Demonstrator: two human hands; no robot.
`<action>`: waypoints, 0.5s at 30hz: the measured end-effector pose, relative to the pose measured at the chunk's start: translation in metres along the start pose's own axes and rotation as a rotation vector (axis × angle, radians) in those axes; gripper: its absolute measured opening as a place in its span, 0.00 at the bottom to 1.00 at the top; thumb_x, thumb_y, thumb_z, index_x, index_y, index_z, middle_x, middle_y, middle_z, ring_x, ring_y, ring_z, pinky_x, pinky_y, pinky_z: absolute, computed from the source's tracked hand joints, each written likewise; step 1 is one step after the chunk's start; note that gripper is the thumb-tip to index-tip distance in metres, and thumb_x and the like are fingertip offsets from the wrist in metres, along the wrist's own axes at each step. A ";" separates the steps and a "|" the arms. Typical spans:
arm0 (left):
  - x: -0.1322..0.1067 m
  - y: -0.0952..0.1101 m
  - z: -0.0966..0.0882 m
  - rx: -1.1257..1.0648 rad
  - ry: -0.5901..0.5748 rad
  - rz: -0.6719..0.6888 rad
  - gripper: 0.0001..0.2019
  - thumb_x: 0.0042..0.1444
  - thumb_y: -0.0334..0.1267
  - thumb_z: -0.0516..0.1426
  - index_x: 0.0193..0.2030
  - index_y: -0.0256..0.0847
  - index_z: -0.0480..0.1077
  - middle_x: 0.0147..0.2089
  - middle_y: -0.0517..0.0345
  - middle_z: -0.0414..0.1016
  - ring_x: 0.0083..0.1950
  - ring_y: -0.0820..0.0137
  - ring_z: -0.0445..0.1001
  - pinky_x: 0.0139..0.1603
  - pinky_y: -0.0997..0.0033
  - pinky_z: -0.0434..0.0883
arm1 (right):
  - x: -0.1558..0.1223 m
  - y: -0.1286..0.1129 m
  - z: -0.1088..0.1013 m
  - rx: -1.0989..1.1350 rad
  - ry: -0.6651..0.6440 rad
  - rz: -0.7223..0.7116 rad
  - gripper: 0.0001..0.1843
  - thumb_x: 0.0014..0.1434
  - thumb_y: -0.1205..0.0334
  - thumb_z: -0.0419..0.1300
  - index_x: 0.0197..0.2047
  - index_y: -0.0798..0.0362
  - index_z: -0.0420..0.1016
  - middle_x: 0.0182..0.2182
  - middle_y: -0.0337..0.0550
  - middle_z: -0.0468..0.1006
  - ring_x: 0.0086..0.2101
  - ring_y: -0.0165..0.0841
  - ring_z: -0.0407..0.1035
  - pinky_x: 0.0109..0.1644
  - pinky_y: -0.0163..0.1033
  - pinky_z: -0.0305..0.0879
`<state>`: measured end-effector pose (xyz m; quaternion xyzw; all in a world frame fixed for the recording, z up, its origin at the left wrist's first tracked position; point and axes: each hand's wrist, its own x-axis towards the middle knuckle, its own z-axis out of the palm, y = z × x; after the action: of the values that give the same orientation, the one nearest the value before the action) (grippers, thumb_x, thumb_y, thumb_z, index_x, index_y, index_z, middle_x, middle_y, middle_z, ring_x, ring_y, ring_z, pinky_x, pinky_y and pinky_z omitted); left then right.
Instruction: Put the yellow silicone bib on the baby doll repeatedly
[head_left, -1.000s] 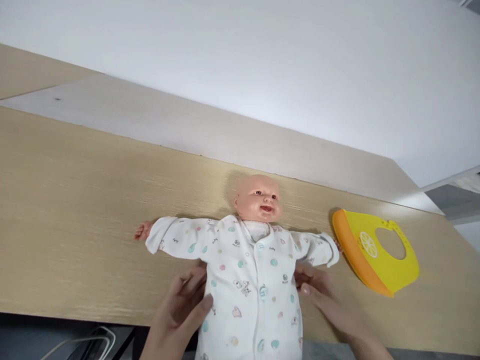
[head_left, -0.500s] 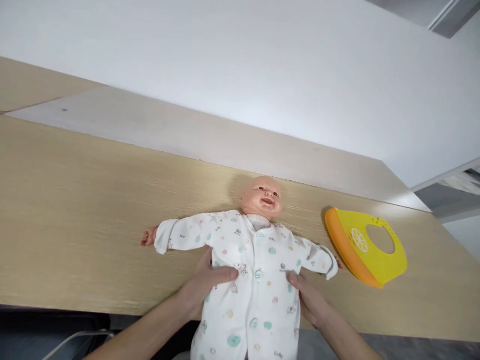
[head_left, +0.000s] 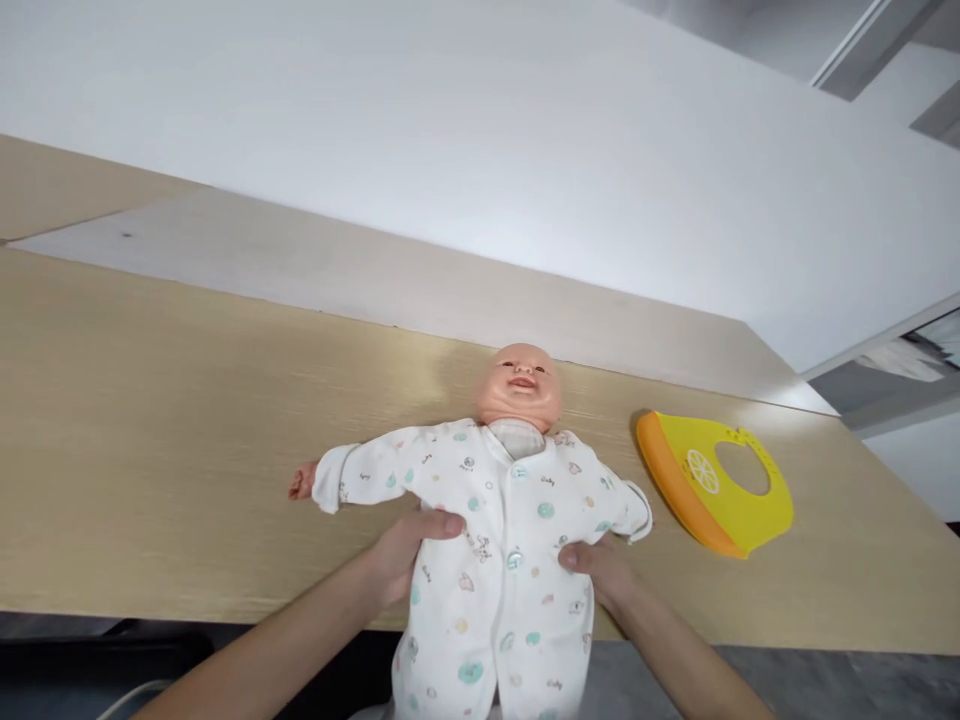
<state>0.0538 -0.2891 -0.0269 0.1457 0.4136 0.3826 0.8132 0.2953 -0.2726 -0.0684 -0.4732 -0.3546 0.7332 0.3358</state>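
Note:
A baby doll (head_left: 517, 480) in a white printed, buttoned sleepsuit lies face up on the table, its arms spread wide. Its lower body reaches past the table's front edge, and its feet are out of view. My left hand (head_left: 405, 545) grips the doll's torso on the left side, thumb on the chest and fingers hidden behind. On the other side my right hand (head_left: 600, 570) holds the torso the same way, thumb pressed on the front. To the right, apart from my hand, lies a yellow silicone bib (head_left: 720, 485) with an orange pocket and a neck opening.
The wooden table (head_left: 150, 450) runs across the view, backed by a pale strip and a tall white panel (head_left: 450, 130). A dark chair (head_left: 97, 660) and a pale cable are at the lower left. Shelving with white items shows at the far right.
The doll's head has tipped back a little and its right-side arm has shifted inward. Both my hands keep their hold. The view has turned slightly, so the bib appears farther left.

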 end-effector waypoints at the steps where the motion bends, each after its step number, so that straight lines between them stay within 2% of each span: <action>1: 0.001 0.001 0.000 0.006 -0.011 0.014 0.15 0.28 0.36 0.67 0.28 0.35 0.76 0.30 0.47 0.81 0.36 0.55 0.80 0.34 0.63 0.75 | 0.002 0.000 -0.003 -0.001 -0.018 0.008 0.44 0.23 0.57 0.73 0.51 0.47 0.78 0.46 0.42 0.80 0.50 0.50 0.74 0.57 0.51 0.71; 3: 0.005 0.004 0.000 0.029 -0.014 0.018 0.14 0.30 0.35 0.67 0.29 0.35 0.76 0.30 0.47 0.82 0.35 0.56 0.80 0.36 0.61 0.75 | 0.005 -0.002 -0.009 -0.017 -0.021 0.017 0.39 0.24 0.57 0.73 0.47 0.50 0.80 0.47 0.44 0.79 0.51 0.50 0.73 0.57 0.51 0.71; 5: 0.010 0.007 -0.001 0.071 -0.014 0.011 0.12 0.31 0.36 0.66 0.26 0.33 0.76 0.27 0.46 0.80 0.29 0.59 0.78 0.33 0.63 0.74 | 0.007 -0.008 -0.011 -0.031 0.013 0.011 0.36 0.24 0.56 0.74 0.43 0.53 0.81 0.46 0.47 0.79 0.50 0.50 0.74 0.56 0.50 0.72; 8: 0.018 0.015 0.001 0.118 -0.035 0.052 0.10 0.29 0.35 0.67 0.22 0.32 0.75 0.23 0.48 0.78 0.23 0.65 0.73 0.28 0.66 0.71 | 0.010 -0.025 -0.004 -0.012 0.017 -0.023 0.37 0.22 0.58 0.75 0.42 0.54 0.80 0.44 0.49 0.80 0.45 0.48 0.76 0.54 0.49 0.73; 10: 0.021 0.025 0.006 0.116 -0.033 0.112 0.12 0.27 0.34 0.68 0.23 0.34 0.76 0.24 0.50 0.79 0.23 0.64 0.73 0.28 0.66 0.71 | 0.013 -0.039 0.005 0.029 -0.001 -0.069 0.40 0.22 0.57 0.76 0.44 0.53 0.78 0.43 0.48 0.81 0.42 0.46 0.77 0.52 0.49 0.74; 12: 0.022 0.036 0.014 0.111 -0.005 0.162 0.14 0.24 0.32 0.68 0.25 0.34 0.77 0.27 0.49 0.80 0.26 0.63 0.75 0.30 0.64 0.73 | 0.019 -0.052 0.010 0.067 -0.045 -0.133 0.43 0.23 0.53 0.77 0.47 0.52 0.77 0.44 0.48 0.80 0.44 0.45 0.77 0.53 0.49 0.74; 15: 0.022 0.051 0.022 0.122 0.028 0.223 0.15 0.24 0.30 0.68 0.26 0.34 0.78 0.29 0.48 0.81 0.29 0.60 0.77 0.34 0.62 0.75 | 0.031 -0.070 0.001 0.013 -0.165 -0.173 0.42 0.23 0.47 0.77 0.44 0.54 0.77 0.43 0.50 0.80 0.46 0.45 0.76 0.52 0.48 0.74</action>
<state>0.0533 -0.2371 0.0031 0.2350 0.4285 0.4468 0.7494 0.2948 -0.2101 -0.0231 -0.3768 -0.4158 0.7402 0.3705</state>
